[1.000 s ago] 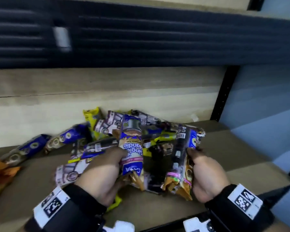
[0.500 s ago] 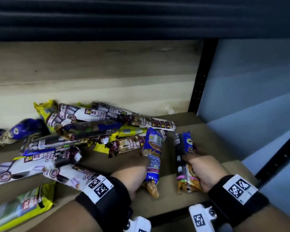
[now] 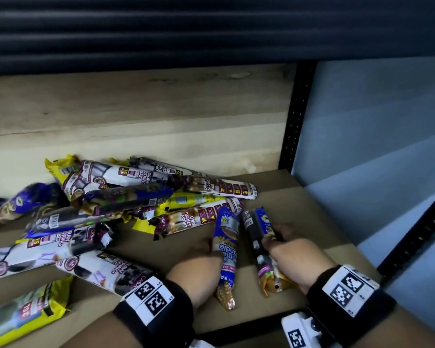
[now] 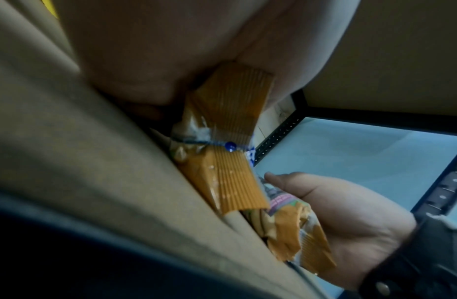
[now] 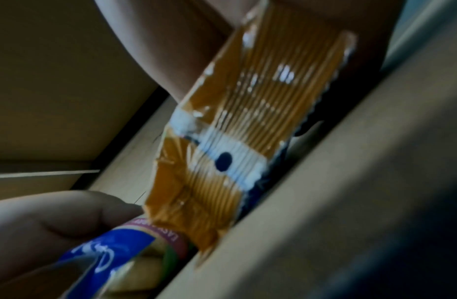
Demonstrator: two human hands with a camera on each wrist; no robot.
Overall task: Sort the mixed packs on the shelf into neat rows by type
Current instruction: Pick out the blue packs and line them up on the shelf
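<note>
Holding one blue pack (image 3: 226, 243) in the left hand (image 3: 197, 270) and a second blue pack (image 3: 258, 237) in the right hand (image 3: 295, 254), the person is laying both down near the shelf's (image 3: 299, 204) front right corner. The two are lying side by side, near each other but not touching, each with its orange crimped end toward the front edge and its blue end pointing at the back wall. That parallel lie looks like the start of a row of one type, kept apart from the jumble.

The left fingers are curling round the first pack's left flank about mid-length, thumb hidden beneath; the pack is running past the hand on both ends, its orange tail sticking out just beside the wrist. The right fingers (image 3: 278, 232) are closing over the second pack's upper half with the thumb (image 4: 281, 179) pressing its side, and its tail is emerging under the palm. Both wrist views are showing those ribbed orange tails resting low against the shelf board, so the packs seem down or nearly so.

Left of them, the unsorted heap (image 3: 136, 197) of white, yellow and blue packs is sprawling toward the back left, overlapping at all angles; a yellow pack (image 3: 23, 315) is lying alone by the front left edge.
</note>
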